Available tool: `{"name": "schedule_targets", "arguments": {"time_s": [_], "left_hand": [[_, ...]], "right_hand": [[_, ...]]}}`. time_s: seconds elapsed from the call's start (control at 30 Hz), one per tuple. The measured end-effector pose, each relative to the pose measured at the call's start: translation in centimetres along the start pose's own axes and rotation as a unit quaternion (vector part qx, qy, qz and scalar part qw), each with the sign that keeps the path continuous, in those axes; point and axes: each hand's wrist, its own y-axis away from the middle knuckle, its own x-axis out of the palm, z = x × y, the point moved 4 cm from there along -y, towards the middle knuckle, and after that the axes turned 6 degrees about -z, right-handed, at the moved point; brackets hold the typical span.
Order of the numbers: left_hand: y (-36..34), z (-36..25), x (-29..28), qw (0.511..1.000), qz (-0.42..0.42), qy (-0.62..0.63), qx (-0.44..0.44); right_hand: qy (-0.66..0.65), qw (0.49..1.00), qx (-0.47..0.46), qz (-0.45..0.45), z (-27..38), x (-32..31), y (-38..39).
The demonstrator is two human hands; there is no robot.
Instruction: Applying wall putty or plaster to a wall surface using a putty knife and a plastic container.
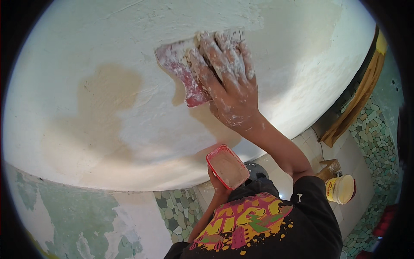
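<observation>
My right hand [228,73], caked in white plaster, presses a wide red-edged scraper blade [181,71] flat against a white plastered wall [86,52]. The fingers are spread over the blade's back. Lower down, close to my chest, my left hand [215,181] holds a small red rectangular tub [227,166] filled with pale putty; only a few fingers show under it. Beige bare patches [108,86] lie on the wall to the left of the scraper.
A white bucket with a yellow label [340,188] stands on the tiled floor at the right. A wooden frame [358,103] leans along the right side. Pebble-patterned tiling [177,211] and a peeling green wall part [73,216] lie below the plastered area.
</observation>
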Motion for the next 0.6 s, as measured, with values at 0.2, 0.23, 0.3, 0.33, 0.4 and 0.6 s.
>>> {"name": "schedule_targets", "arguments": {"time_s": [0.2,0.23,0.3,0.33,0.4,0.6], "left_hand": [[-1.5,0.4,-0.9,1.000,-0.015,0.005,0.009],[-1.5,0.6,-1.0,1.000,-0.023,0.004,0.018],[-1.3,1.1,-1.5,0.999,-0.035,0.004,0.029],[-1.1,1.5,-1.5,0.999,-0.037,-0.014,0.033],[-0.8,2.0,-1.7,0.998,-0.041,-0.033,0.036],[0.1,2.9,-3.4,0.999,-0.026,-0.030,0.015]], "right_hand": [[-0.031,0.998,0.020,0.048,-2.5,0.0,0.4],[-0.035,0.998,0.017,0.044,-2.7,-0.1,0.8],[-0.033,0.999,0.018,0.035,-3.0,0.1,2.1],[-0.026,0.999,0.017,0.026,-3.1,0.1,2.8],[-0.023,0.999,0.014,0.024,-3.4,-0.1,3.9],[-0.010,0.997,0.009,0.072,-2.6,-1.3,7.9]]}}
